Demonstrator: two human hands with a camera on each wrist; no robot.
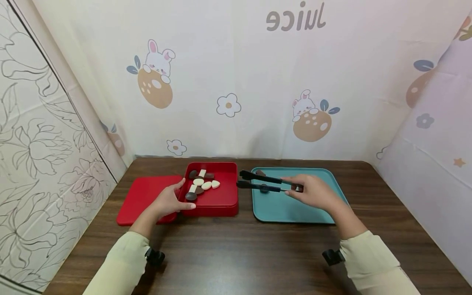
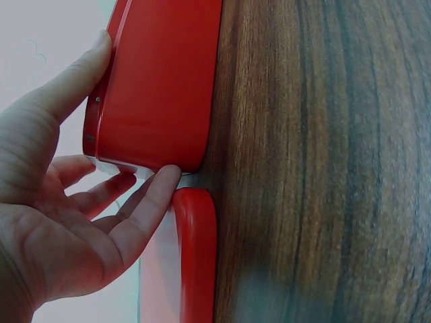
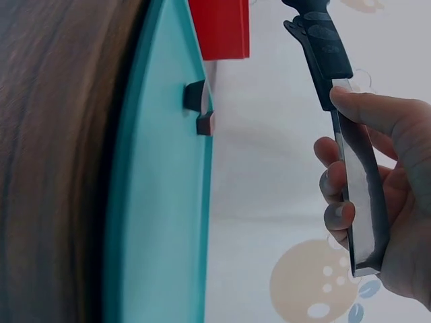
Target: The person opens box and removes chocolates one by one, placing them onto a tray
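My left hand holds the near left corner of a red box, thumb at the front and fingers against the left side. Inside the box lie several white and dark brown pieces that look like chocolates, gathered toward the left. My right hand grips black-tipped metal tongs above a teal tray. The tong tips point left, near the box's right wall, parted with nothing visible between them. Two dark brown pieces sit on the tray, one at the back and one partly behind the tongs.
A flat red lid lies left of the box, close against it. Everything stands on a dark wooden table. A printed curtain hangs behind the table's back edge.
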